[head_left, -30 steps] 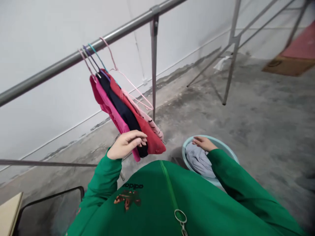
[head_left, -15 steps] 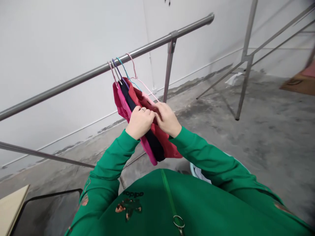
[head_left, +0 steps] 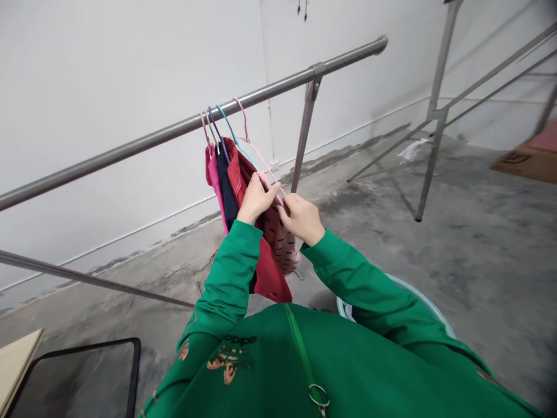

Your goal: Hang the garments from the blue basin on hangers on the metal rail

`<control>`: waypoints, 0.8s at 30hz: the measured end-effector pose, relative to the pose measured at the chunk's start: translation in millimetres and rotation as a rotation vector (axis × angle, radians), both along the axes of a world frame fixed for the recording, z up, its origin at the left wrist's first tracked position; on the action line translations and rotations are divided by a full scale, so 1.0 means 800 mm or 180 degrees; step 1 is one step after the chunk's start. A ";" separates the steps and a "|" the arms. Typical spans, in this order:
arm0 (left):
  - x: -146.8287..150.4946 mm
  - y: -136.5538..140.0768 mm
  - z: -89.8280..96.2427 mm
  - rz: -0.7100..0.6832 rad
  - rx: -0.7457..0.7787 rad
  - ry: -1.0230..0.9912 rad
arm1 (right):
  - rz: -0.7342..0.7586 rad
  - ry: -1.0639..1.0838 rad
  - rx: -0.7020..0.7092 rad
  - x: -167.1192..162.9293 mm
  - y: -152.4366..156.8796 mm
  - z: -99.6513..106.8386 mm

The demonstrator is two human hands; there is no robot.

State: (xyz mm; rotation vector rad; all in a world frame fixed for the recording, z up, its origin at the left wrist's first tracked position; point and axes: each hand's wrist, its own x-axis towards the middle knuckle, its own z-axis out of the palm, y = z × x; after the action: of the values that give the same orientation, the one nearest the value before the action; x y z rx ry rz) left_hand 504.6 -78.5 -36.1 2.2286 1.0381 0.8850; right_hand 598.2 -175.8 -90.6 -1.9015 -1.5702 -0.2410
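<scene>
A pink garment with dark dashes [head_left: 287, 251] hangs at the near end of a row of clothes, its upper edge between my hands. My left hand [head_left: 256, 199] is closed on that edge, thumb in front, other fingers partly hidden by cloth. My right hand [head_left: 303, 219] pinches the same garment at the lower end of a pink hanger [head_left: 260, 154]. Just behind are a red garment [head_left: 272, 270] and a blue hanger [head_left: 226, 120]. Farther left hang a navy garment [head_left: 225, 183] and a bright pink one [head_left: 214, 174].
A metal rail [head_left: 161, 134] carries the hangers, propped by a slanted leg [head_left: 303, 136]. Below my right forearm is a light blue basin [head_left: 429, 305] with cloth inside. A black-rimmed panel [head_left: 136, 371] lies at lower left; a cardboard box [head_left: 524, 159] stands at far right.
My left hand has shifted from the red garment over to the pink one. The pink patterned cloth now shows below my hands, and the red garment hangs farther left.
</scene>
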 end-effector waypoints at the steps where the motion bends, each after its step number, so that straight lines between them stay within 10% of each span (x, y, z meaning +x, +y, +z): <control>1: -0.005 0.006 -0.003 -0.0081 -0.0065 0.0013 | 0.0025 0.0008 0.0029 0.000 0.000 -0.001; 14: -0.054 -0.056 -0.042 0.0125 0.1252 0.1140 | 0.0540 0.0468 -0.0773 -0.008 0.007 -0.038; 24: -0.082 -0.078 -0.084 0.0271 0.3475 0.0599 | 0.1072 0.1018 0.0343 -0.043 0.001 -0.075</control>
State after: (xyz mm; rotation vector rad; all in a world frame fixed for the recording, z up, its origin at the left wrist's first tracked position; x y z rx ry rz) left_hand 439.2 -140.8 -102.9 3.2020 0.8038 1.5603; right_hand 563.4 -175.2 -150.5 -1.4787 -1.5881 0.1177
